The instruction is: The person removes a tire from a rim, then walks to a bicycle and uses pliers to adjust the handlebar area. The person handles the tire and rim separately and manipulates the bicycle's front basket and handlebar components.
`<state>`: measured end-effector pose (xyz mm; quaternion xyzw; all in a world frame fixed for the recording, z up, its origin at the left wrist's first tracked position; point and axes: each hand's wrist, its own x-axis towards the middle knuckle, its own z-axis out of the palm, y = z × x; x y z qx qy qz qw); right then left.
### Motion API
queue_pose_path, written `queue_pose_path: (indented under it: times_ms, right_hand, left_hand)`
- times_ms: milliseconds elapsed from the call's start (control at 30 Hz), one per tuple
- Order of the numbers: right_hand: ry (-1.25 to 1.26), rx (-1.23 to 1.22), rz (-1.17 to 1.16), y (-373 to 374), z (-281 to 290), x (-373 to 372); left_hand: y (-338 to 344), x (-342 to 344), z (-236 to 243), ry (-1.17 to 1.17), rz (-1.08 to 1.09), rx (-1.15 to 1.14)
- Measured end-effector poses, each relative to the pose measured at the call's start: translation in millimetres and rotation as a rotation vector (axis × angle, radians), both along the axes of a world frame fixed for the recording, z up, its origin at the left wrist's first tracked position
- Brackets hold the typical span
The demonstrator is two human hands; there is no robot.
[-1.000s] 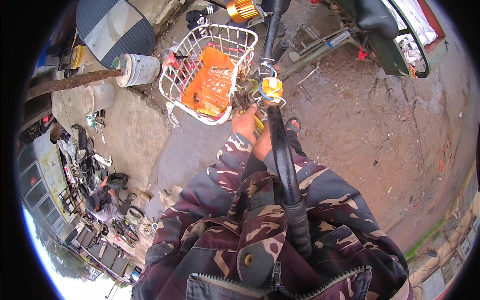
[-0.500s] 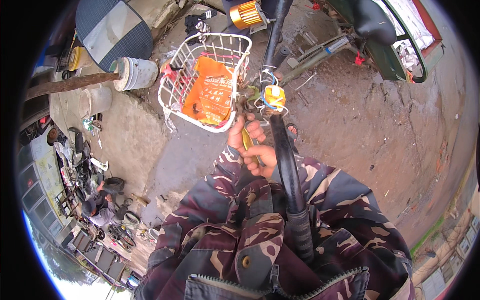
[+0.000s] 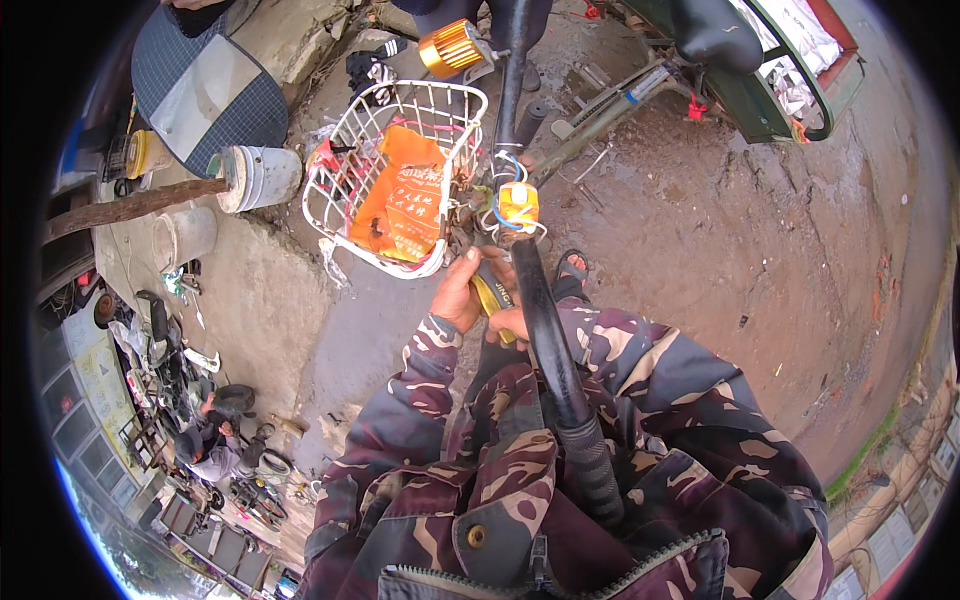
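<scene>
Just below the wire basket, my left hand [image 3: 457,297] is closed on a slim yellow-and-dark-grey object [image 3: 492,293] with printing along its side; its exact kind I cannot make out. My right hand [image 3: 508,322] pinches the lower end of the same object, partly hidden behind the black handlebar [image 3: 545,335]. The handlebar slants past my right hand to a ribbed grip [image 3: 594,465] in front of my jacket. A yellow control box [image 3: 518,206] with blue and white wires is fixed on the bar. Left of it hangs a white wire basket [image 3: 308,205] with an orange bag [image 3: 405,195] inside.
Ahead sits a gold finned lamp [image 3: 449,48]. At left are white buckets [image 3: 262,178], a wooden pole [image 3: 130,207] and a dark grid-patterned panel [image 3: 210,85]. A person [image 3: 208,450] crouches among bikes at lower left. A green cart [image 3: 785,95] stands at upper right.
The view has shifted, so the basket and handlebar appear further left. My left hand has opened a little away from my right, showing more of the yellow-and-dark-grey object. My sandalled foot shows more.
</scene>
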<state>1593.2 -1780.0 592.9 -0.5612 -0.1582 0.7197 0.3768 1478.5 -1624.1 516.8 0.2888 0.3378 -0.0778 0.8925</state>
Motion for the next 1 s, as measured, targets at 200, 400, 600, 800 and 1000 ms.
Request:
queue_pose_path:
  times_ms: [200,400,600,800,1000]
  right_hand:
    - [0.28,0.024,-0.117,8,7,15]
    - [0.221,-0.017,-0.134,13,8,16]
    - [0.08,-0.033,-0.135,14,35,24]
    - [0.064,0.051,-0.152,16,51,30]
    - [0.021,0.088,0.003,15,36,43]
  left_hand:
    - [12,6,-15,0.031,-0.004,0.092]
    - [16,0,-30,0.04,0.07,0.048]
    - [17,-1,-37,0.07,0.117,0.015]
    - [16,1,-39,0.042,0.113,0.042]
    - [6,2,-26,0.0,0.186,-0.13]
